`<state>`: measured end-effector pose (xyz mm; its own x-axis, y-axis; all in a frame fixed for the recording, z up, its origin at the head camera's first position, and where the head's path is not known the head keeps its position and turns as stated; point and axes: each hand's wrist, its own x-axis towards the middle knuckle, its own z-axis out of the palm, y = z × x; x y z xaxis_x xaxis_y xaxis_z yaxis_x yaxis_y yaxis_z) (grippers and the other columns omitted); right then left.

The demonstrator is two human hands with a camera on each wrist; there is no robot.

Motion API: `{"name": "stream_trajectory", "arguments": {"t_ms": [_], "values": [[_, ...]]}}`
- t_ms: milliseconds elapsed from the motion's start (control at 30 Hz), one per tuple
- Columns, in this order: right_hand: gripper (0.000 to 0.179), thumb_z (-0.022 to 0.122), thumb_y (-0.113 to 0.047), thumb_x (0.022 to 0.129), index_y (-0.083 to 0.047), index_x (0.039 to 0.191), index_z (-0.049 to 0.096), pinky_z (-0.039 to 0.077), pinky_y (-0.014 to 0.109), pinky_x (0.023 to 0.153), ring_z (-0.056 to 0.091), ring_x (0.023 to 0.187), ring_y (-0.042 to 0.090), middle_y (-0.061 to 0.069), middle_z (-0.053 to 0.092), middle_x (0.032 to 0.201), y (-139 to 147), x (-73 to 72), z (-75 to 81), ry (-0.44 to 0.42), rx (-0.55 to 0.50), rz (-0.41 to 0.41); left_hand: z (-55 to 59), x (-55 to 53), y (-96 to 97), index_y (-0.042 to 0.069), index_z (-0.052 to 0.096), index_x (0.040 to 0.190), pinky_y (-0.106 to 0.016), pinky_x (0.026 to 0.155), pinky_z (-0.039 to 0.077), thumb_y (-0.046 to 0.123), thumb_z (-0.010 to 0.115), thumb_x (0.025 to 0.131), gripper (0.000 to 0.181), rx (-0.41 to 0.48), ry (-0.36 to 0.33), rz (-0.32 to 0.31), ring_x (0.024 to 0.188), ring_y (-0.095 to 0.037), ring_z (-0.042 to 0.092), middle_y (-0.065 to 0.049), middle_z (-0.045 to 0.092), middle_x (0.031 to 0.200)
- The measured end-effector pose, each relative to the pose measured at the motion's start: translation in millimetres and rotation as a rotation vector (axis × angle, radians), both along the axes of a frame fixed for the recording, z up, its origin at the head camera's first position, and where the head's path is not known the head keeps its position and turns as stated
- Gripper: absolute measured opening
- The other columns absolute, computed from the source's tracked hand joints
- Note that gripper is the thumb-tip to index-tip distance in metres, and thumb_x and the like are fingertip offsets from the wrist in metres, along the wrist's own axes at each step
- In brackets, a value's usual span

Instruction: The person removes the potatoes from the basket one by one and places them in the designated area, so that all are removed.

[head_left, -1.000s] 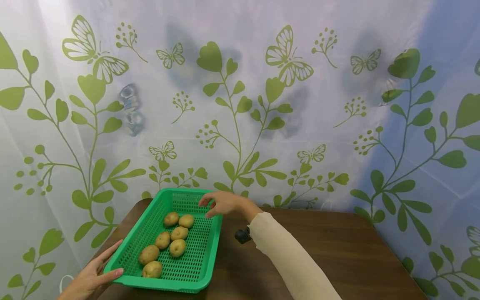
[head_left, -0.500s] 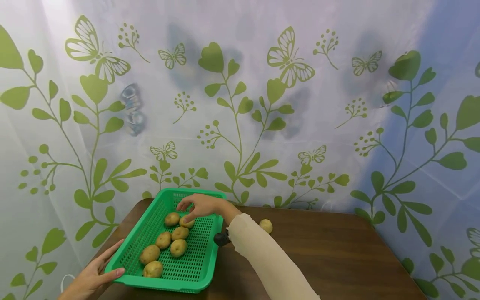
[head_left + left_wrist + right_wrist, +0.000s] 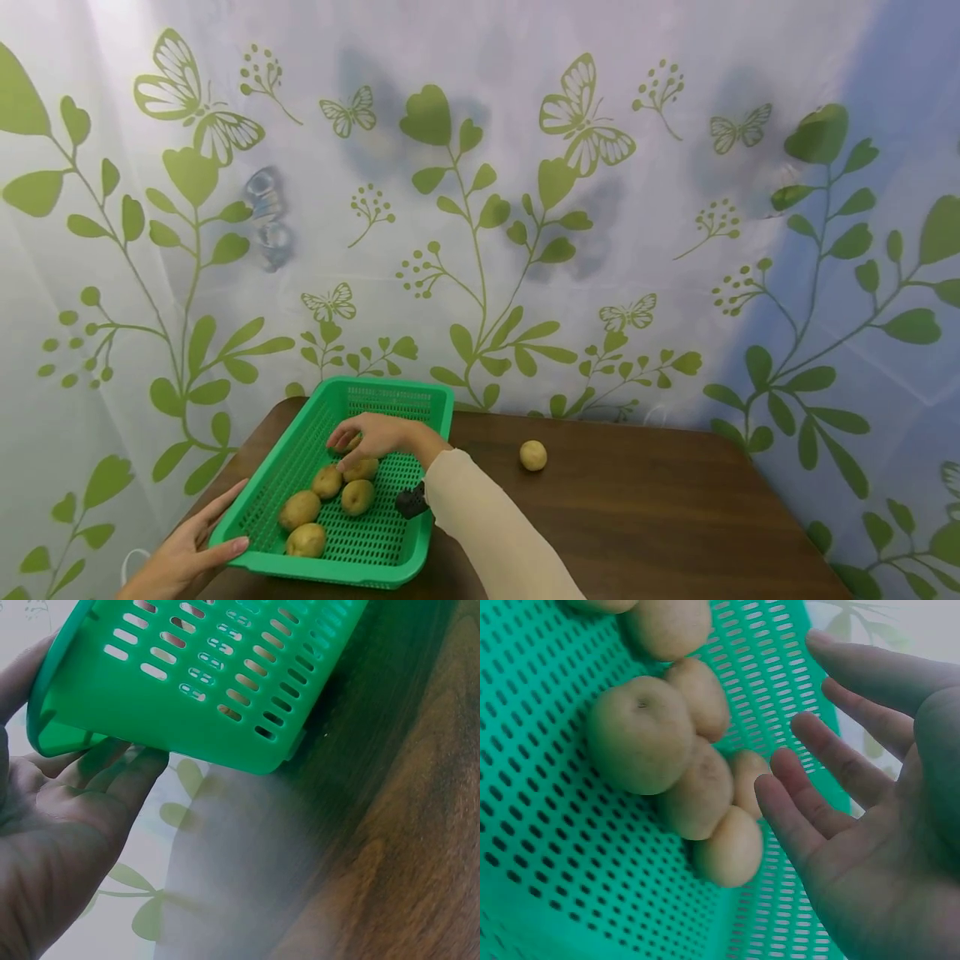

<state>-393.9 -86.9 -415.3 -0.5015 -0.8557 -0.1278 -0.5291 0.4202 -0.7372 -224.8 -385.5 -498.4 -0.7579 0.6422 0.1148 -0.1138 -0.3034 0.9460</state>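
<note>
A green plastic basket (image 3: 382,572) with slotted walls and floor stands on the left of the table. Inside it lie several potatoes, among them one potato (image 3: 357,497) in the middle and another potato (image 3: 306,540) near the front. My left hand (image 3: 187,546) grips the basket's left rim, thumb on top and fingers below; the left wrist view shows its palm under the rim. Over the far potatoes is my right hand (image 3: 378,435), partly hiding them. In the right wrist view that hand (image 3: 877,817) has relaxed, spread fingers and holds nothing, close to several potatoes (image 3: 641,735).
One potato (image 3: 533,456) lies on the brown wooden table (image 3: 637,508), right of the basket. A white curtain (image 3: 480,317) with green leaf and butterfly prints hangs behind the table. A small black wrist camera (image 3: 412,502) is on the right arm.
My right hand has moved left and down from the basket's far right rim to above the potatoes. The potato on the table, hidden behind the arm earlier, is now in full view. The left hand stays put.
</note>
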Motion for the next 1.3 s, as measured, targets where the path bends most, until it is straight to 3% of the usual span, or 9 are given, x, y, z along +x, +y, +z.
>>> {"name": "stream_trajectory", "arguments": {"t_ms": [200, 367, 633, 967, 1133, 1300], "values": [[0.040, 0.078, -0.016, 0.096, -0.014, 0.135, 0.067, 0.048, 0.026, 0.098, 0.058, 0.120, 0.012, -0.002, 0.065, 0.126, 1, 2.0, -15.5, -0.003, 0.046, -0.005, 2.2, 0.2, 1.7, 0.051, 0.039, 0.150, -0.042, 0.114, 0.041, -0.002, 0.023, 0.112, 0.067, 0.061, -0.016, -0.034, 0.141, -0.013, 0.045, 0.021, 0.046, 0.153], [0.042, 0.081, -0.015, 0.094, -0.013, 0.134, 0.068, 0.050, 0.020, 0.091, 0.062, 0.108, 0.005, -0.006, 0.069, 0.117, 1, 1.8, -27.1, 0.044, 0.095, 0.021, 1.8, 0.4, 2.1, 0.052, 0.039, 0.149, -0.043, 0.113, 0.042, -0.002, 0.024, 0.113, 0.067, 0.045, -0.013, -0.025, 0.140, -0.014, 0.046, 0.020, 0.046, 0.152], [0.043, 0.070, -0.007, 0.101, -0.009, 0.143, 0.064, 0.043, 0.014, 0.100, 0.054, 0.127, 0.003, -0.003, 0.063, 0.138, -1, 1.0, -27.7, 0.087, 0.223, 0.189, 3.0, -0.8, 1.6, 0.052, 0.039, 0.150, -0.042, 0.113, 0.042, -0.002, 0.025, 0.112, 0.067, 0.045, 0.001, -0.022, 0.140, -0.013, 0.046, 0.022, 0.045, 0.152], [0.048, 0.080, -0.014, 0.093, -0.029, 0.137, 0.070, 0.044, 0.016, 0.100, 0.051, 0.125, -0.002, -0.020, 0.061, 0.133, -6, 9.6, -23.9, 0.224, 0.405, 0.113, 3.3, -1.8, 0.8, 0.051, 0.039, 0.149, -0.042, 0.112, 0.043, -0.003, 0.026, 0.112, 0.066, 0.026, 0.009, -0.011, 0.140, -0.013, 0.047, 0.022, 0.045, 0.152], [0.044, 0.081, -0.011, 0.093, -0.026, 0.133, 0.071, 0.045, 0.015, 0.097, 0.053, 0.120, -0.004, -0.020, 0.062, 0.130, -8, 10.2, -23.9, 0.206, 0.415, 0.153, 2.4, -1.1, 0.5, 0.052, 0.039, 0.146, -0.042, 0.112, 0.044, -0.001, 0.027, 0.113, 0.064, -0.010, -0.006, 0.018, 0.139, -0.012, 0.048, 0.024, 0.045, 0.150], [0.042, 0.082, -0.012, 0.091, -0.024, 0.131, 0.072, 0.046, 0.013, 0.094, 0.055, 0.116, -0.005, -0.019, 0.063, 0.128, -10, 11.3, -26.0, 0.223, 0.422, 0.169, 2.5, -0.6, 1.0, 0.052, 0.038, 0.146, -0.043, 0.112, 0.042, 0.000, 0.026, 0.113, 0.063, -0.003, -0.014, 0.009, 0.140, -0.012, 0.047, 0.023, 0.045, 0.151]]}}
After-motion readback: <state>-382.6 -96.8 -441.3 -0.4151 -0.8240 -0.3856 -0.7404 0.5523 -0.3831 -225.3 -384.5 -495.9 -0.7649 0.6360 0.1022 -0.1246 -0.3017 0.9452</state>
